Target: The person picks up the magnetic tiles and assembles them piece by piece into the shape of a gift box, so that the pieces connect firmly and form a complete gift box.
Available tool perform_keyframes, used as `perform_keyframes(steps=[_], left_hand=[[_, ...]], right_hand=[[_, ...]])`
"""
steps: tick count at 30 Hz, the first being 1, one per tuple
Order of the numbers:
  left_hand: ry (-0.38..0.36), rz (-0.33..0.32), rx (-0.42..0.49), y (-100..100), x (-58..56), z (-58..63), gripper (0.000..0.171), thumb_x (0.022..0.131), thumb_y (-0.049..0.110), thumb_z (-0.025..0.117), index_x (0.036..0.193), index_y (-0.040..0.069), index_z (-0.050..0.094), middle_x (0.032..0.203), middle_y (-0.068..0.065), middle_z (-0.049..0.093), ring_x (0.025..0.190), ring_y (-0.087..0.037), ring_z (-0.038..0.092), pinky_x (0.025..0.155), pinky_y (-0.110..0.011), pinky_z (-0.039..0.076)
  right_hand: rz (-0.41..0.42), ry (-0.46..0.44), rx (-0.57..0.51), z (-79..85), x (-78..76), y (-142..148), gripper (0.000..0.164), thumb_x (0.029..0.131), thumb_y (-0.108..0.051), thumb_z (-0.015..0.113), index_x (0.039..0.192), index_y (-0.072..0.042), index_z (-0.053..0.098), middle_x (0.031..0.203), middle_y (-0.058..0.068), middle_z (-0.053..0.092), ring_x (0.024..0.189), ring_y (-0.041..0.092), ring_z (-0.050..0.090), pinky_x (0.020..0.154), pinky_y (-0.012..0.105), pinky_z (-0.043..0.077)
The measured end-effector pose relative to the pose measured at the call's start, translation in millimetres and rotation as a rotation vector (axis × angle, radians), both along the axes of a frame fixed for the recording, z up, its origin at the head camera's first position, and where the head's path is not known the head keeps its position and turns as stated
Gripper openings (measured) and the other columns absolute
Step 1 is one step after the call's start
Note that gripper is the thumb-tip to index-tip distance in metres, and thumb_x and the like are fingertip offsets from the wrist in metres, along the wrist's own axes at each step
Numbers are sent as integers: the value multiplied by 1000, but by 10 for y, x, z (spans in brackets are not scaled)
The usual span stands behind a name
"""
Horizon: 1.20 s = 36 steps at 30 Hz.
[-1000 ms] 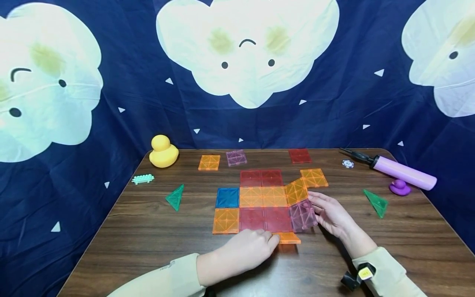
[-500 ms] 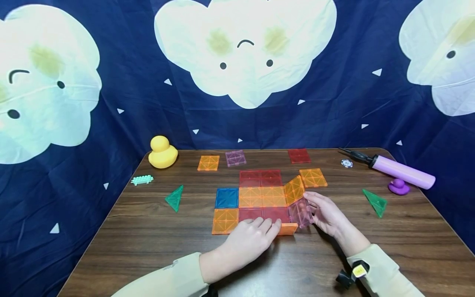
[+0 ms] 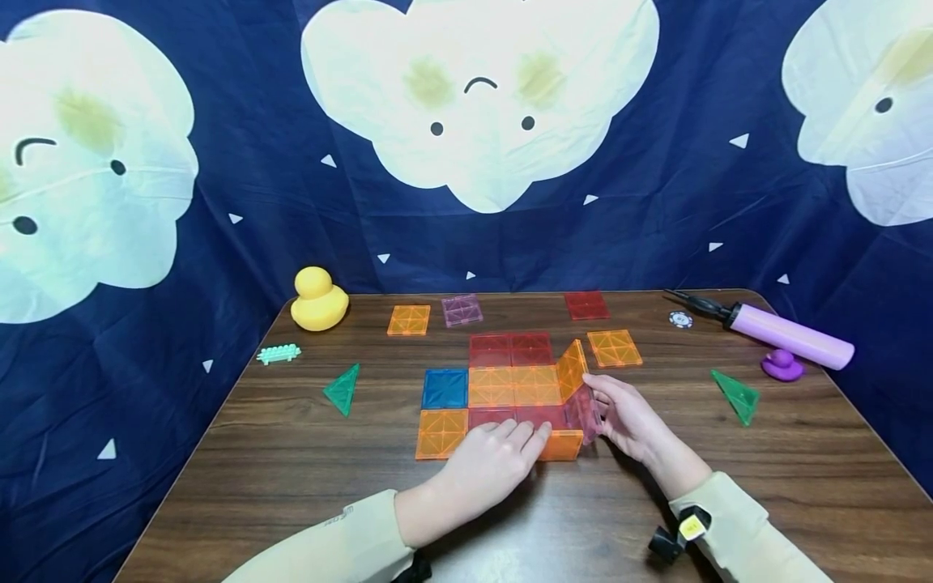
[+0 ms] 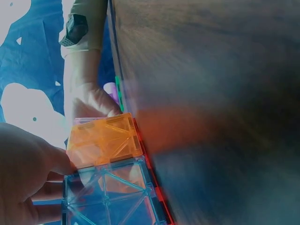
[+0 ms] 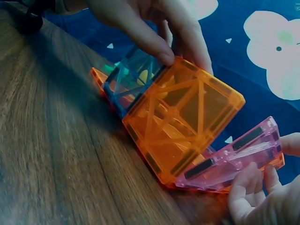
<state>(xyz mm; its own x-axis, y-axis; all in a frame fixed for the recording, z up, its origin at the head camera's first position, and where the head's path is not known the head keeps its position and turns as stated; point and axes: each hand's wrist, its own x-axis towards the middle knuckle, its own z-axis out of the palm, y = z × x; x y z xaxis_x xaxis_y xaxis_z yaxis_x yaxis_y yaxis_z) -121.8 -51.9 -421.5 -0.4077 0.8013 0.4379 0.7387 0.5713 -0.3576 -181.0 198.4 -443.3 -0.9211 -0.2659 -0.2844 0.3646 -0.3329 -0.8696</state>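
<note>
My left hand (image 3: pixel 492 461) pinches the top edge of the near wall, where an upright orange magnetic tile (image 5: pixel 183 112) meets an upright blue magnetic tile (image 4: pixel 112 197); in the right wrist view its thumb lies outside, fingers inside. At the right side my right hand (image 3: pixel 634 421) holds a purple magnetic tile (image 5: pixel 239 152), which leans up steeply. Joined to that one is another raised orange tile (image 3: pixel 572 372). Flat orange tiles (image 3: pixel 513 386) and red tiles (image 3: pixel 510 350) form the middle of the layout. On its left lie a blue tile (image 3: pixel 445 389) and an orange tile (image 3: pixel 441 434).
Loose square tiles lie behind, including a red one (image 3: pixel 586 305) and an orange one (image 3: pixel 615 348). Green triangle tiles (image 3: pixel 342 389) flank the layout. A yellow duck (image 3: pixel 319 301), a purple duck (image 3: pixel 783 366) and a pump (image 3: pixel 790 334) stand near the table's far corners.
The near orange tile has swung up to stand upright under my left hand. My right hand has moved left, tilting the purple tile and its orange neighbour up more steeply.
</note>
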Motion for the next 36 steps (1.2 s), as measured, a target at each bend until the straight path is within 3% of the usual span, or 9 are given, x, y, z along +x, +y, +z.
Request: perform_keyframes(steps=[8, 15, 19, 25, 36], left_hand=[[9, 2, 7, 4, -3, 9, 32, 95, 17, 67, 126, 10, 71, 103, -1, 74, 85, -14, 69, 67, -26, 57], [-11, 0, -4, 11, -9, 4, 31, 96, 18, 68, 126, 10, 72, 103, -1, 74, 86, -13, 70, 68, -25, 58], [-20, 2, -1, 9, -5, 1, 31, 96, 18, 68, 126, 10, 72, 104, -1, 74, 87, -13, 70, 69, -25, 58], [-29, 2, 8, 5, 1, 7, 32, 95, 15, 67, 127, 10, 71, 103, 0, 73, 86, -13, 69, 68, -25, 57], [-106, -5, 24, -9, -14, 22, 31, 97, 12, 67, 128, 11, 71, 105, 0, 73, 87, -12, 69, 69, -24, 58]], right_hand=[[-32, 11, 54, 22, -4, -143, 14, 107, -22, 52, 106, -8, 55, 88, 0, 67, 87, 13, 65, 74, 31, 59], [-97, 24, 100, 33, -1, -236, 14, 105, -22, 55, 98, -10, 58, 88, 0, 64, 87, 14, 66, 67, 29, 57], [-132, 38, 112, 18, 2, -292, 19, 104, -20, 56, 88, -11, 56, 78, -1, 59, 73, 12, 62, 55, 23, 49], [-177, 70, 109, -10, 6, -366, 25, 103, -16, 57, 79, -10, 53, 63, -3, 51, 54, 8, 49, 48, 21, 39], [-256, 117, 141, -34, 32, -421, 30, 102, -14, 60, 74, -10, 51, 56, -4, 43, 46, 8, 40, 43, 19, 33]])
